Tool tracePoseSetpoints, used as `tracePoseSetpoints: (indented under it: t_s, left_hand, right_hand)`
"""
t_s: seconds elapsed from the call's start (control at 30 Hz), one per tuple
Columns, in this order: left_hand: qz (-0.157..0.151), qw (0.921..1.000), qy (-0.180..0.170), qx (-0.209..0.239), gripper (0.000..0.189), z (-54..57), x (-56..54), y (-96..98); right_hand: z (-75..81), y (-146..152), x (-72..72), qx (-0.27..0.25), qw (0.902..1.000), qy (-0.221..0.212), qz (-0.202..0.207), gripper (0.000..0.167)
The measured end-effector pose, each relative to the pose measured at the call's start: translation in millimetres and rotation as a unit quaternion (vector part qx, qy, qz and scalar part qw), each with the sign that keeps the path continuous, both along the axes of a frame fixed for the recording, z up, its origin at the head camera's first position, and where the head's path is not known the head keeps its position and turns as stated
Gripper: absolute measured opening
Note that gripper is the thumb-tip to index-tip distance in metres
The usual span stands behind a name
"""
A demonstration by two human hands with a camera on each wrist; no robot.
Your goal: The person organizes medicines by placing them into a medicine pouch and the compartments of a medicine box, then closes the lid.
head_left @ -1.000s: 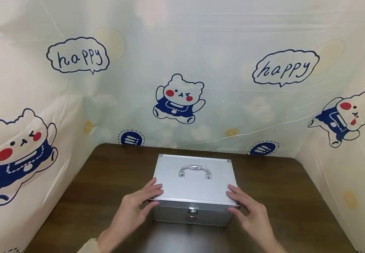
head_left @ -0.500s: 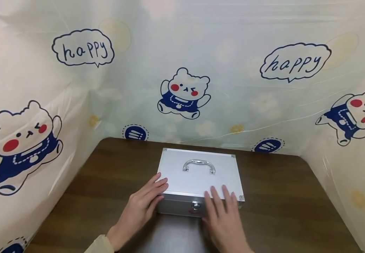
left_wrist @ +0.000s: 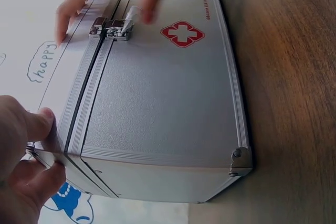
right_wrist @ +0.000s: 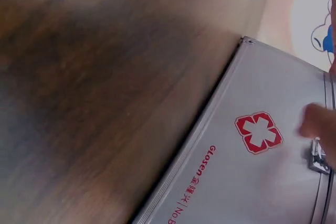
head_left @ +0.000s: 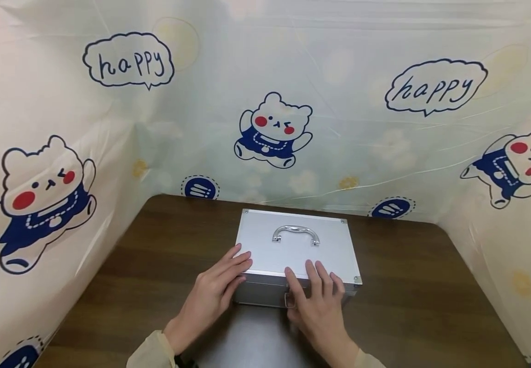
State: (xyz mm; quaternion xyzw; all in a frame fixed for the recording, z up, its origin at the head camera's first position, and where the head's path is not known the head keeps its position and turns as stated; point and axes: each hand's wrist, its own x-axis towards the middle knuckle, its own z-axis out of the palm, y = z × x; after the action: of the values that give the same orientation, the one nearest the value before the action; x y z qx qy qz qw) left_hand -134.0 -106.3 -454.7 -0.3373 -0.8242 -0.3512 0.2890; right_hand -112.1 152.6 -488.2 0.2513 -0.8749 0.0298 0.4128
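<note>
A silver first-aid box lies closed on the table, its chrome carry handle on top. My left hand grips the lid's front left corner, fingers on top and thumb against the front. My right hand reaches over the front edge with its fingertips on the lid. Its thumb, blurred in the left wrist view, is beside the metal latch, whose lever tilts out from the front face. A red badge with a white cross marks that face.
The brown wood-grain table extends around the box. Pale printed sheeting with cartoon bears hangs behind it and along both sides, close to the table edges.
My right hand has left the box's front right corner and come to the latch at the middle front. The latch lever now stands out. My left hand stays at its corner.
</note>
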Motion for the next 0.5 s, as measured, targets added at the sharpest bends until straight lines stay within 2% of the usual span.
tracePoseSetpoints:
  t_s: [0.13, 0.27, 0.4, 0.5]
  left_hand:
    - [-0.011, 0.9999, 0.012, 0.004, 0.045, -0.7, -0.9, -1.3]
    - [-0.013, 0.9999, 0.007, 0.008, 0.048, -1.3, -0.9, -2.6]
    - [-0.007, 0.9999, -0.003, 0.008, 0.049, -0.5, -0.3, -2.5]
    - [-0.004, 0.9999, 0.004, 0.01, 0.051, 0.1, 0.1, -1.8]
  right_hand:
    - [11.6, 5, 3.9, -0.02, 0.9972, -0.072, 0.012, 0.09]
    - [24.7, 4, 4.1, -0.053, 0.9918, -0.116, 0.011, 0.08]
    - [32.4, 2, 3.4, -0.071, 0.9905, -0.117, 0.015, 0.067]
    - [35.1, 0, 4.0, -0.078, 0.99, -0.117, 0.012, 0.062]
